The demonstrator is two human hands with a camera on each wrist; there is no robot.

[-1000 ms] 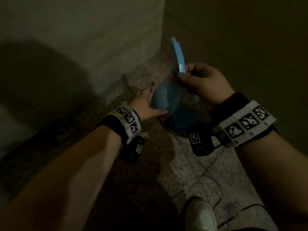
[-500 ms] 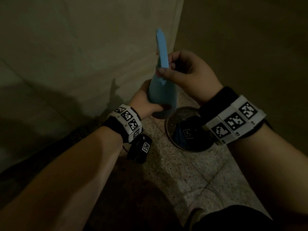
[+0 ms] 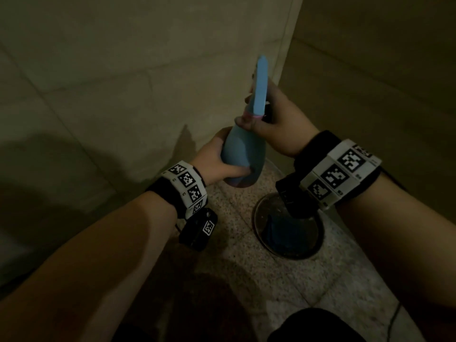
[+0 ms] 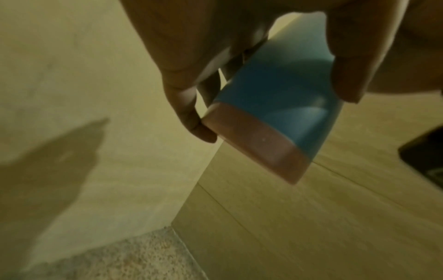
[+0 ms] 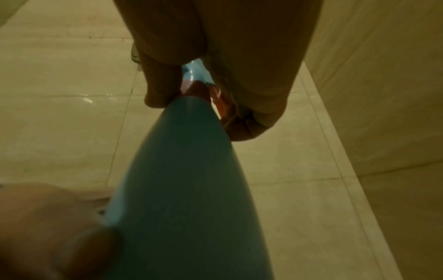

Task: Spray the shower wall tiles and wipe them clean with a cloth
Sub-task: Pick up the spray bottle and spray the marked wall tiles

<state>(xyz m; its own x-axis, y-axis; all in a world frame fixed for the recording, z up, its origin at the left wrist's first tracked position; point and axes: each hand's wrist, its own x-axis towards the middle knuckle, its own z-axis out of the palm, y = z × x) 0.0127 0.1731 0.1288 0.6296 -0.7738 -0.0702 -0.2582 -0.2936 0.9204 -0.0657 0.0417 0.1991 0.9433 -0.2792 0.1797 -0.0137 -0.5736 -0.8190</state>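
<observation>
A blue spray bottle (image 3: 243, 154) with a pinkish band at its base stands nearly upright in front of the wall corner, its long blue spray head (image 3: 260, 87) pointing up. My left hand (image 3: 214, 160) grips the bottle's wide lower body, thumb in front. My right hand (image 3: 276, 117) is curled round the neck and spray head. In the left wrist view my left hand (image 4: 191, 47) wraps the bottle (image 4: 275, 98) just above the pink base. The right wrist view shows my right hand (image 5: 227, 47) pinching the neck of the bottle (image 5: 187, 180). Beige wall tiles (image 3: 123, 70) rise just behind.
A round basin (image 3: 318, 245) sits on the speckled stone floor (image 3: 246, 280) under my right wrist, with a blue cloth (image 3: 276, 233) inside. Two tiled walls meet in a corner (image 3: 286, 58) behind the bottle. My dark-clad knee (image 3: 315, 327) shows at the bottom edge.
Both hands have raised the bottle from just above the basin to in front of the wall. The left hand went from touching its side to gripping its lower body.
</observation>
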